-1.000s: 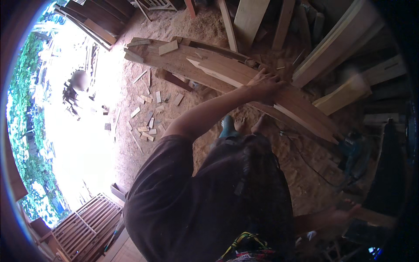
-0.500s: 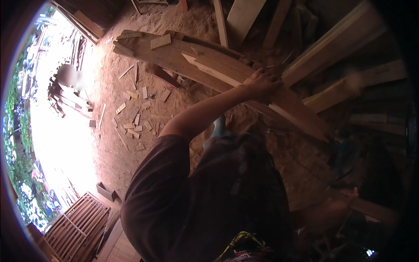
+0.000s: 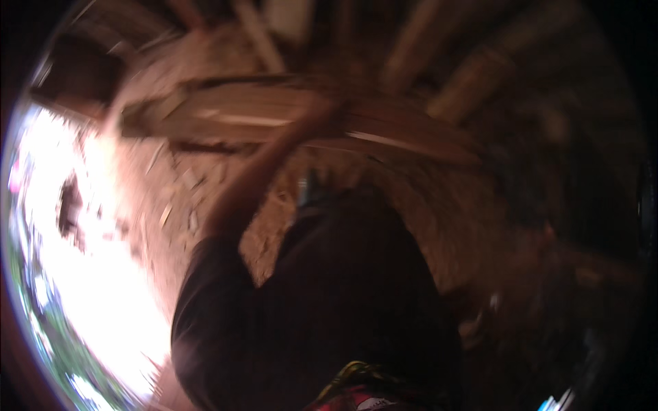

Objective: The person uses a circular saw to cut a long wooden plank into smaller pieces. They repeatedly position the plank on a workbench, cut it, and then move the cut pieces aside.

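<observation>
The picture is heavily motion-blurred. My left arm reaches up from my dark-shirted shoulder to a stack of long wooden planks (image 3: 226, 113) lying across the sawdust floor. My left hand (image 3: 323, 109) sits on the top plank's edge, and its fingers appear closed over the wood. A dim smear at the lower right may be my right hand (image 3: 476, 327). Its shape and what it holds cannot be made out.
Sawdust ground (image 3: 205, 198) with small wood offcuts spreads left of the planks. More boards (image 3: 473, 82) lean in the dark at the upper right. Bright daylight and greenery (image 3: 75, 274) fill the left rim.
The view has swung and blurred, and the planks now lie more level across the top. My left hand has stayed on the plank.
</observation>
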